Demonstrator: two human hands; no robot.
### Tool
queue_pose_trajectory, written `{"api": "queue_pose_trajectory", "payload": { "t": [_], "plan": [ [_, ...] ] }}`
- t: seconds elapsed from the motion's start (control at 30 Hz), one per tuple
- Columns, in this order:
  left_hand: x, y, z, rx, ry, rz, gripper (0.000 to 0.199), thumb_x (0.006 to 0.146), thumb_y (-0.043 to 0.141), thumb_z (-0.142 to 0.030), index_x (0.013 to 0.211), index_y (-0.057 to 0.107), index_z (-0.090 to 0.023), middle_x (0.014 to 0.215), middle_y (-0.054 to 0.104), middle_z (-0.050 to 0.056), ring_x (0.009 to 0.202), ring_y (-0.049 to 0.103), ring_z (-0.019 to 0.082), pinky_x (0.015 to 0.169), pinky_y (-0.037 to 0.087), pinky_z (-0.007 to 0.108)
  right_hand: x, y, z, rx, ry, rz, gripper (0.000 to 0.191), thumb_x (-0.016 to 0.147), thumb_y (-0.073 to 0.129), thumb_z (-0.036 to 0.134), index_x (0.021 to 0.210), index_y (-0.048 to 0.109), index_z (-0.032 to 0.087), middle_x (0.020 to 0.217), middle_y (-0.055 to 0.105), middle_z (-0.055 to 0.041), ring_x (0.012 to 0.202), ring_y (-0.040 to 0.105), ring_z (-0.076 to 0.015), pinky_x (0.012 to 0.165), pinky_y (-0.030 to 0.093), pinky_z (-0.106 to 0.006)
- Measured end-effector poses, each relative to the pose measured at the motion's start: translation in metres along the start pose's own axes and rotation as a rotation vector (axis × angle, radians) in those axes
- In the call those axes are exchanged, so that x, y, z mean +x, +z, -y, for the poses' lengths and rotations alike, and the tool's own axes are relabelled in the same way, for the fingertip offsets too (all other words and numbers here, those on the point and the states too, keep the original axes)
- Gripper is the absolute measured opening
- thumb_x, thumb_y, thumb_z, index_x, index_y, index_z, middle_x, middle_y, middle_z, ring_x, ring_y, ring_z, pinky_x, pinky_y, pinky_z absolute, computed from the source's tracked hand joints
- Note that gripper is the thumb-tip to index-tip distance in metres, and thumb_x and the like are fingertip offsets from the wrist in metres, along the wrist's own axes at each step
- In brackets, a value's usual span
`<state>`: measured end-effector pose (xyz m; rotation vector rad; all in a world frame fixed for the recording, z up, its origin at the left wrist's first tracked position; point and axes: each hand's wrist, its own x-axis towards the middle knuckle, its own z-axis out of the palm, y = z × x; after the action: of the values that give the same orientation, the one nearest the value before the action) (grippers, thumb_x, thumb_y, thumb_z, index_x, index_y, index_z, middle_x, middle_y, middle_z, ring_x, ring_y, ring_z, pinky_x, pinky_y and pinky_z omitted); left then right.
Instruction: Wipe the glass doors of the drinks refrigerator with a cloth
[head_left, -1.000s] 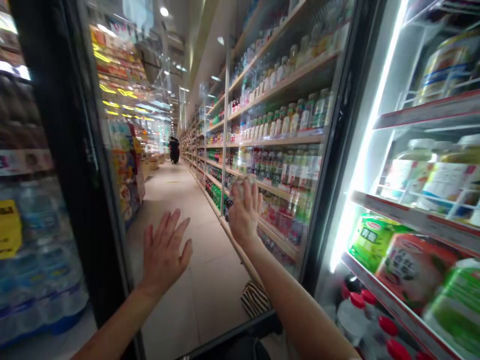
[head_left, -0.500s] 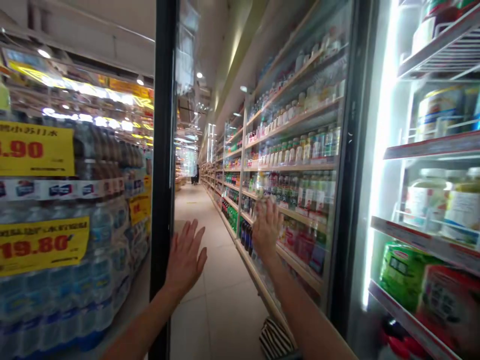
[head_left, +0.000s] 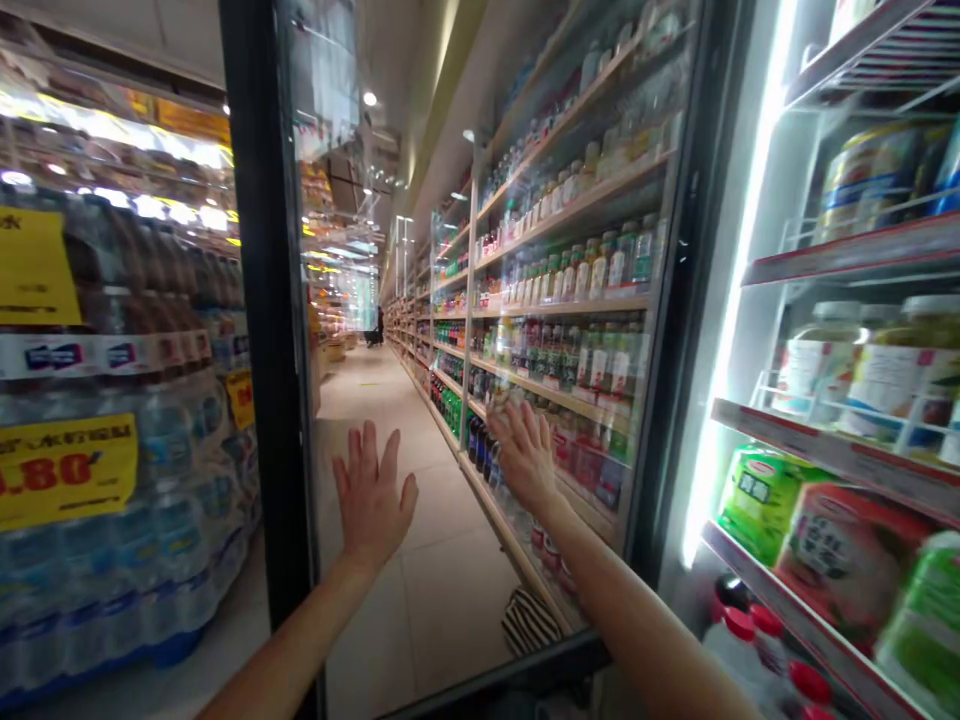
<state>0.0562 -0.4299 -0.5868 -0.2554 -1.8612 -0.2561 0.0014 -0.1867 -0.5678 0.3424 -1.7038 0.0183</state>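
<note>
Before me stands a glass cooler door (head_left: 405,560) with a dark frame, swung out from the lit cooler on the right. My left hand (head_left: 372,500) is raised at the glass, palm forward and fingers spread, with nothing in it. Higher and to its right, my right hand (head_left: 525,455) also faces the pane, fingers stretched out and slightly apart. Both look to be on or very near the glass; exact contact is hard to tell. Through the pane show shelves of bottles (head_left: 600,265) and the aisle floor (head_left: 360,385).
Cooler shelves (head_left: 832,445) on the right hold bottles, cans and green and red packs (head_left: 847,540). To the left rises a stack of wrapped water bottles (head_left: 165,540) with yellow price signs (head_left: 67,470). A striped cloth-like item (head_left: 529,620) lies low behind the glass. Far down the aisle is a person (head_left: 379,325).
The view has shifted right and down, bringing the door's bottom edge and more cooler shelving into sight. My left hand's fingers have spread wider; both hands remain at the glass.
</note>
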Motion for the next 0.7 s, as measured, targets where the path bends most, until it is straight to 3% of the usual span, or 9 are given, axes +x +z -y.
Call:
{"api": "queue_pose_trajectory", "payload": {
  "t": [0.07, 0.17, 0.2, 0.33, 0.37, 0.43, 0.57, 0.63, 0.7],
  "plan": [
    [-0.001, 0.001, -0.001, -0.004, 0.006, 0.009, 0.071, 0.083, 0.047, -0.021, 0.144, 0.01, -0.026, 0.152, 0.007, 0.011, 0.138, 0.009, 0.034, 0.105, 0.019, 0.06, -0.006, 0.0, -0.007, -0.01, 0.02, -0.027, 0.047, 0.082, 0.042, 0.015, 0.127, 0.049, 0.027, 0.136, 0.045, -0.0067, 0.136, 0.022, -0.0214, 0.107, 0.022, -0.047],
    [-0.002, 0.002, -0.002, -0.006, 0.013, 0.008, 0.068, 0.083, 0.047, -0.021, 0.143, 0.015, -0.024, 0.152, 0.008, 0.012, 0.138, 0.008, 0.033, 0.106, 0.017, 0.06, -0.009, 0.001, -0.007, -0.095, 0.382, -0.167, 0.049, 0.084, 0.037, 0.017, 0.132, 0.042, 0.016, 0.138, 0.041, -0.0166, 0.136, 0.02, -0.0263, 0.102, 0.028, -0.051],
    [-0.002, 0.003, -0.003, -0.002, 0.011, 0.005, 0.067, 0.083, 0.047, -0.021, 0.143, 0.017, -0.022, 0.152, 0.007, 0.013, 0.138, 0.007, 0.033, 0.106, 0.017, 0.06, -0.01, 0.001, -0.002, -0.099, 0.398, -0.161, 0.049, 0.084, 0.037, 0.017, 0.133, 0.042, 0.015, 0.138, 0.04, -0.0174, 0.137, 0.019, -0.027, 0.101, 0.028, -0.051],
    [-0.002, 0.002, 0.001, 0.02, 0.023, 0.005, 0.062, 0.083, 0.047, -0.023, 0.141, 0.023, -0.02, 0.151, 0.008, 0.014, 0.139, 0.006, 0.032, 0.106, 0.019, 0.059, -0.012, 0.001, 0.028, 0.02, -0.038, 0.006, 0.047, 0.08, 0.045, 0.015, 0.126, 0.049, 0.027, 0.136, 0.045, -0.0064, 0.138, 0.017, -0.0225, 0.108, 0.021, -0.047],
    [-0.002, 0.002, 0.004, 0.015, 0.043, 0.011, 0.061, 0.083, 0.047, -0.023, 0.14, 0.025, -0.02, 0.151, 0.008, 0.013, 0.139, 0.006, 0.032, 0.107, 0.02, 0.057, -0.012, 0.001, 0.029, 0.032, -0.063, 0.016, 0.047, 0.08, 0.046, 0.014, 0.125, 0.051, 0.028, 0.136, 0.045, -0.005, 0.138, 0.018, -0.0217, 0.109, 0.018, -0.047],
    [-0.002, -0.001, 0.012, -0.003, 0.093, 0.014, 0.059, 0.083, 0.048, -0.022, 0.139, 0.028, -0.02, 0.151, 0.01, 0.012, 0.138, 0.009, 0.031, 0.108, 0.021, 0.054, -0.01, 0.001, 0.014, 0.007, 0.091, -0.013, 0.046, 0.081, 0.044, 0.015, 0.125, 0.051, 0.025, 0.137, 0.044, -0.0076, 0.137, 0.02, -0.0229, 0.109, 0.019, -0.048],
    [-0.001, -0.003, 0.022, -0.028, 0.165, 0.003, 0.06, 0.083, 0.048, -0.021, 0.139, 0.027, -0.022, 0.151, 0.014, 0.011, 0.138, 0.014, 0.029, 0.108, 0.02, 0.052, -0.014, 0.001, -0.045, -0.061, 0.588, -0.122, 0.046, 0.086, 0.033, 0.022, 0.129, 0.047, 0.014, 0.138, 0.04, -0.017, 0.134, 0.026, -0.0282, 0.102, 0.03, -0.052],
    [-0.002, -0.003, 0.019, -0.025, 0.162, -0.005, 0.06, 0.083, 0.048, -0.021, 0.139, 0.027, -0.023, 0.151, 0.014, 0.011, 0.138, 0.014, 0.03, 0.108, 0.02, 0.053, -0.025, -0.001, -0.057, -0.065, 0.654, -0.137, 0.048, 0.086, 0.031, 0.023, 0.13, 0.045, 0.012, 0.139, 0.039, -0.0188, 0.133, 0.027, -0.0291, 0.1, 0.032, -0.053],
    [-0.005, -0.001, 0.014, -0.008, 0.132, -0.018, 0.06, 0.084, 0.048, -0.021, 0.139, 0.027, -0.023, 0.151, 0.01, 0.011, 0.138, 0.012, 0.032, 0.107, 0.019, 0.055, -0.035, -0.002, -0.05, -0.041, 0.52, -0.084, 0.047, 0.085, 0.033, 0.021, 0.13, 0.046, 0.014, 0.138, 0.039, -0.0167, 0.135, 0.024, -0.0278, 0.102, 0.031, -0.052]
  ]
}}
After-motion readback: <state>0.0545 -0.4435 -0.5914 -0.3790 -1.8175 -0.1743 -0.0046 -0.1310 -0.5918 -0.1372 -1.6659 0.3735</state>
